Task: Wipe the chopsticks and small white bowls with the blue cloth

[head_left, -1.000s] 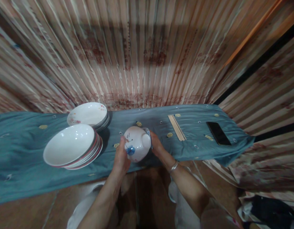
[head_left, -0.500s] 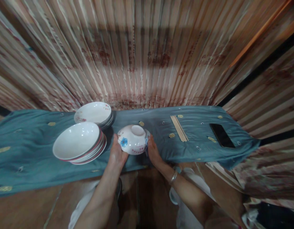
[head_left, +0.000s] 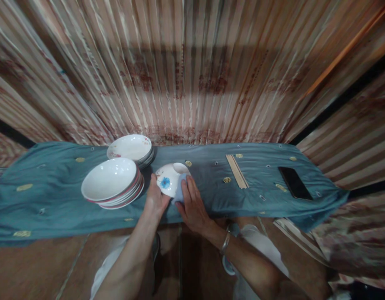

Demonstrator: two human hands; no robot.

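Observation:
A white bowl [head_left: 168, 180] with a blue flower on its side is held tilted, its foot up and outside towards me, over the near part of the table. My left hand [head_left: 155, 196] grips its left rim, thumb on the outer wall. Against the bowl's right side my right hand [head_left: 192, 204] presses a light blue cloth [head_left: 179, 191], fingers closed over it. The cloth covers part of the bowl's outside. To the left stand a stack of deep white bowls with red rims [head_left: 109, 181] and, behind it, a stack of flower-patterned plates [head_left: 130, 148].
A teal cloth [head_left: 208, 187] with yellow pineapple prints covers the narrow table. Several wooden chopsticks [head_left: 236, 171] lie right of the bowl. Farther right is a black phone [head_left: 294, 183]. A pleated curtain [head_left: 192, 83] hangs directly behind the table.
My right hand has moved from the bowl's right edge onto its outer wall, bringing the blue cloth into fuller view. The left hand keeps its grip. The view has shifted slightly.

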